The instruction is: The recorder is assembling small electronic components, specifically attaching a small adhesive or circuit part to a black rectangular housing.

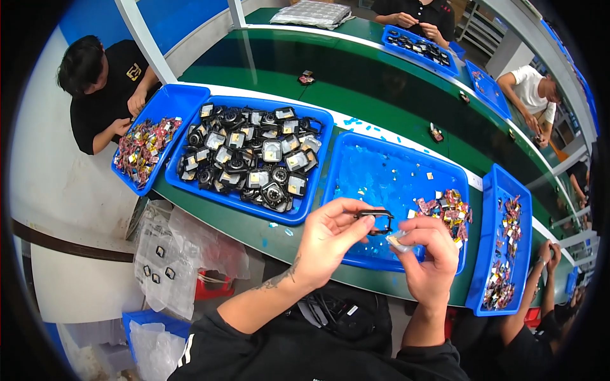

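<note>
Black and rectangular, the small frame part point(375, 221) sits pinched in your left hand point(330, 238), above the near blue tray point(387, 178). Your right hand point(429, 257) grips a small pale piece point(397, 240) just beside it. Farther left, another tray point(305, 209) holds black components.

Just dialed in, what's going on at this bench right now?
A person at a green bench holds a small black frame-shaped part in the left hand, and a small pale piece pinched in the right hand, both above a mostly bare blue tray. That tray has a small heap of colourful bits at its right end. The blue tray to the left is piled with black parts. Other people work at neighbouring trays.
</note>
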A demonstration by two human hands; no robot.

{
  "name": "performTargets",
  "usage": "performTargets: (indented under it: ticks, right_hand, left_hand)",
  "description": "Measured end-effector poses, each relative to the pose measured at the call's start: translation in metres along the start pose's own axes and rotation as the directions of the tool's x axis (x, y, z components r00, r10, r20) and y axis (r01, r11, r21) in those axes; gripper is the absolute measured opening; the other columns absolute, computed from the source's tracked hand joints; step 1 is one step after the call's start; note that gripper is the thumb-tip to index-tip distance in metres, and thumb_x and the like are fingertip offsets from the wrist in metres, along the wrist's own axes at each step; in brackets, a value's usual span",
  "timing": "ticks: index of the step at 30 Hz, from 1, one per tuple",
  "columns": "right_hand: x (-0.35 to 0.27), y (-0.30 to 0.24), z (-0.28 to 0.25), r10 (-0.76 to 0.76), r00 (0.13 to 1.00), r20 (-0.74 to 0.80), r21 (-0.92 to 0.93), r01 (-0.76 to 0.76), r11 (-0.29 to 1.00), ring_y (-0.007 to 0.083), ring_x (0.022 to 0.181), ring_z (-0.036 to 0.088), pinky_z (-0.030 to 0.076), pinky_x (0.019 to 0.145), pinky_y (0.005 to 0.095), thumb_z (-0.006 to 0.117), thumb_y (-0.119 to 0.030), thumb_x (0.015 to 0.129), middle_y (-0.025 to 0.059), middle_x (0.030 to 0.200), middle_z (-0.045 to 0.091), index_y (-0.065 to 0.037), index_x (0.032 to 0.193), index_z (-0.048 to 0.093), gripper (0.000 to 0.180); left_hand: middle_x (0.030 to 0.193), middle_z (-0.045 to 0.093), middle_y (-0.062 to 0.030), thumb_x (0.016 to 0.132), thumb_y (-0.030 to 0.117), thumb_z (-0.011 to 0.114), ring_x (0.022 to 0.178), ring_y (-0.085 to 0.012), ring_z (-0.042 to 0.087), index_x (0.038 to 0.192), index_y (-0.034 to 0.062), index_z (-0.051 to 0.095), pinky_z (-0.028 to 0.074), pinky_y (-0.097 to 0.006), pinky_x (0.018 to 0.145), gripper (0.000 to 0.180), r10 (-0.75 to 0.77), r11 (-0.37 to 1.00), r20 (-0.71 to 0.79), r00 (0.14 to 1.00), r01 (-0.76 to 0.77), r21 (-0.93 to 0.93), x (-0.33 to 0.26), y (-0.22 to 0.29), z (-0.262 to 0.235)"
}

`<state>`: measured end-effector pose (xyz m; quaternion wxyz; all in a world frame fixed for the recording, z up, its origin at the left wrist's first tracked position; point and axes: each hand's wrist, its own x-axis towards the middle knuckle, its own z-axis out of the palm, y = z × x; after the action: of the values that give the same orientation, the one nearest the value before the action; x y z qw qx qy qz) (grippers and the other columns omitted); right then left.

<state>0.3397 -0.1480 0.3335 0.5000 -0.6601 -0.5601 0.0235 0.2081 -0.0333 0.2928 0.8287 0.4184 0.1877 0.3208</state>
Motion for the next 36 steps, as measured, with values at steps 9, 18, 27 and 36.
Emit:
performTargets:
  ticks: [9, 18, 27, 36]
  right_hand:
    - [-0.014, -0.014, 0.005, 0.416, 0.908, 0.056, 0.383, -0.404, 0.83, 0.0134, 0.081, 0.062, 0.059, 0.068, 0.0245, 0.063, 0.012, 0.082, 0.0128, 0.101, 0.06, 0.007, 0.111, 0.059, 0.029]
    - [-0.002, -0.007, 0.004, 0.092, 0.994, 0.06, 0.027, -0.094, 0.995, 0.0159, 0.078, 0.067, 0.058, 0.064, 0.0247, 0.074, 0.009, 0.072, 0.0134, 0.094, 0.066, 0.002, 0.105, 0.066, 0.035]
    - [-0.01, -0.001, 0.019, 0.162, 0.982, -0.096, 0.193, -0.141, 0.971, 0.0171, 0.073, 0.068, 0.056, 0.062, 0.0254, 0.074, 0.01, 0.072, 0.015, 0.091, 0.069, 0.004, 0.099, 0.066, 0.029]
    - [-0.016, 0.007, 0.032, 0.084, 0.966, -0.243, 0.118, -0.057, 0.991, 0.0197, 0.079, 0.068, 0.055, 0.06, 0.0248, 0.075, 0.011, 0.071, 0.0168, 0.091, 0.069, 0.003, 0.092, 0.065, 0.025]
  left_hand:
    - [0.108, 0.067, -0.0185, 0.095, 0.006, 0.057, 0.101, -0.0247, 0.067, 0.116, -0.0052, 0.058, 0.057, -0.034, 0.087, 0.024, -0.117, 0.992, -0.07, 0.991, 0.114, -0.049, -0.007, -0.013, 0.007]
    - [0.118, 0.063, -0.0142, 0.101, 0.01, 0.045, 0.105, -0.0185, 0.064, 0.128, -0.0039, 0.054, 0.055, -0.031, 0.091, 0.032, -0.163, 0.986, 0.073, 0.984, 0.164, -0.003, -0.014, -0.007, 0.005]
    - [0.121, 0.062, -0.0144, 0.101, 0.01, 0.045, 0.106, -0.0187, 0.063, 0.13, -0.0044, 0.052, 0.054, -0.031, 0.092, 0.033, -0.151, 0.988, 0.08, 0.985, 0.152, -0.007, -0.017, -0.009, 0.005]
    - [0.123, 0.06, -0.0161, 0.102, 0.01, 0.044, 0.11, -0.0207, 0.061, 0.132, -0.0065, 0.049, 0.052, -0.034, 0.096, 0.035, -0.105, 0.989, 0.102, 0.989, 0.115, -0.092, -0.02, -0.015, 0.006]
